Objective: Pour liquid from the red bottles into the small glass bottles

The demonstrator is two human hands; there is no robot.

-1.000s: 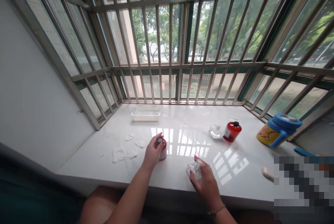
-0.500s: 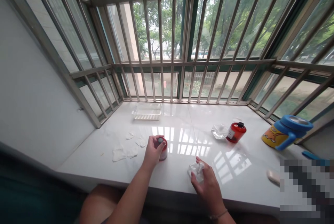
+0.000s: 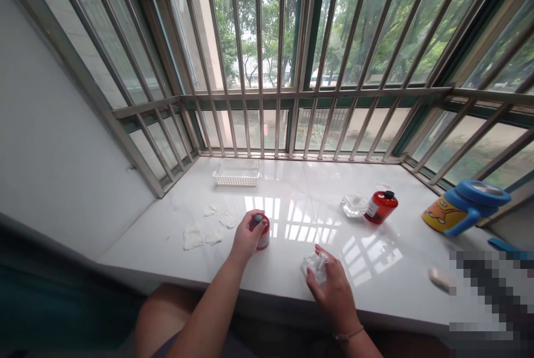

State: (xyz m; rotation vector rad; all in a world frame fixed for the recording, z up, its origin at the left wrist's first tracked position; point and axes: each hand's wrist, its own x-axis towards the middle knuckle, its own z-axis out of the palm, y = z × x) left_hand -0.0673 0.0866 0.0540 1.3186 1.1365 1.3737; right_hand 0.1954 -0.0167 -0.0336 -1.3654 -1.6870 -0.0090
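Note:
My left hand (image 3: 249, 231) is wrapped around a small red bottle (image 3: 263, 238) with a dark cap and a pale label, upright on the white counter. The thumb and fingers sit close to the cap. Farther right, my right hand (image 3: 335, 280) has its thumb and fingers at the sides of a clear glass dish (image 3: 311, 264) near the counter's front edge. Part of that dish is hidden by the fingers. Something whitish shows between them, too indistinct to name.
Thin white scraps (image 3: 193, 236) lie left of the bottle. A white basket (image 3: 237, 180) stands at the back. To the right are another clear dish (image 3: 351, 206), a larger red bottle (image 3: 381, 207), a blue-and-yellow mug (image 3: 453, 213) and a pale oval object (image 3: 440, 278). Window bars (image 3: 292, 124) enclose the counter.
The whole view has shifted slightly. Both hands keep nearly the same places, the left at the red bottle and the right at the clear dish.

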